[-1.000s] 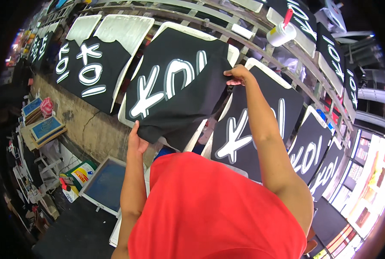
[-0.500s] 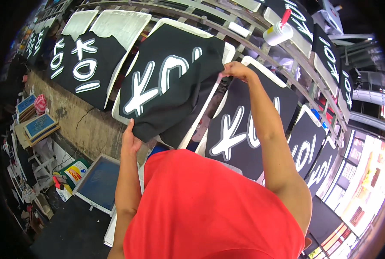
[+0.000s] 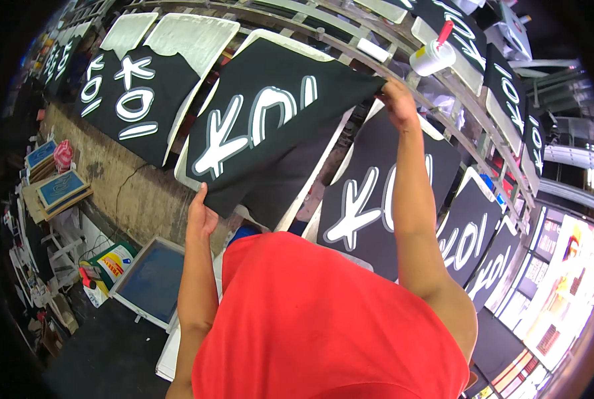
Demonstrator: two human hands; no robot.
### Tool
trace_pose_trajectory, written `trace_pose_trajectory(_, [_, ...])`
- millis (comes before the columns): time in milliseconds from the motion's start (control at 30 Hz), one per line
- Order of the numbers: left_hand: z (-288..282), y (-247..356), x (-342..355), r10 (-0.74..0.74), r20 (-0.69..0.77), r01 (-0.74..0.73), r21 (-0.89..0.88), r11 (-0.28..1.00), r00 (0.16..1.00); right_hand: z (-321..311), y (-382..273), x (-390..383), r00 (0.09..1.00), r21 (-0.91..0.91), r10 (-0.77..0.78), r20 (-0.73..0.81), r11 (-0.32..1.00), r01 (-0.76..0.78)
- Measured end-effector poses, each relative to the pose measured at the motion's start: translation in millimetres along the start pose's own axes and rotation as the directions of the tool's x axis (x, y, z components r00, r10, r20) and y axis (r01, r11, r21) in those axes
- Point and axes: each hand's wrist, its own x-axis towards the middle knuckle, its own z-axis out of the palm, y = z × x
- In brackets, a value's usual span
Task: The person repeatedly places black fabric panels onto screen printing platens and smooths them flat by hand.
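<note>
A black printed fabric panel point(image 3: 270, 76) with large white, grey-edged lettering lies partly on a pale board point(image 3: 257, 36) in front of me. My left hand point(image 3: 202, 214) pinches its near left corner. Farther off to the right, my right hand point(image 3: 400, 103) grips the opposite corner, raised and pulled taut. Between my hands the near edge is folded up, hiding part of the lettering. A second printed black panel point(image 3: 377, 199) rests on the board to the right, partly behind my right forearm.
More printed black panels point(image 3: 154, 100) lie on boards to the left. A white tub point(image 3: 432, 58) with a red handle stands on the metal rails point(image 3: 350, 50) behind. Lower left are a framed screen point(image 3: 152, 279), a green-and-yellow container point(image 3: 114, 263) and small blue frames point(image 3: 60, 187).
My right hand has moved right and slightly up, drawing the panel's corner outward and stretching the fold straighter. More lettering shows. My left hand has stayed nearly still.
</note>
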Motion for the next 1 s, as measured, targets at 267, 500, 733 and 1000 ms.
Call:
trace_pose_trajectory(267, [1.7,1.3,2.5,-0.006,0.067,0.008,-0.015,1.0,0.998,-21.6,45.1,5.1,0.841,-0.226,0.54,0.016,0.822,-0.523])
trace_pose_trajectory(500, [-2.2,-0.2,2.7,-0.015,0.032,0.014,0.048,0.999,0.999,-33.9,72.5,-17.7,0.827,-0.318,0.561,-0.035,0.778,-0.541])
trace_pose_trajectory(733, [12.4,-13.6,-5.2,-0.193,0.094,0.179,0.14,0.974,0.977,-13.6,47.9,-32.8,0.74,-0.43,0.669,-0.066,0.65,-0.626])
trace_pose_trajectory(1000, [105.7,-23.9,-50.3,-0.183,0.498,0.182,0.05,0.982,0.848,38.4,-52.8,45.9,0.934,0.195,0.256,0.25,0.931,-0.308])
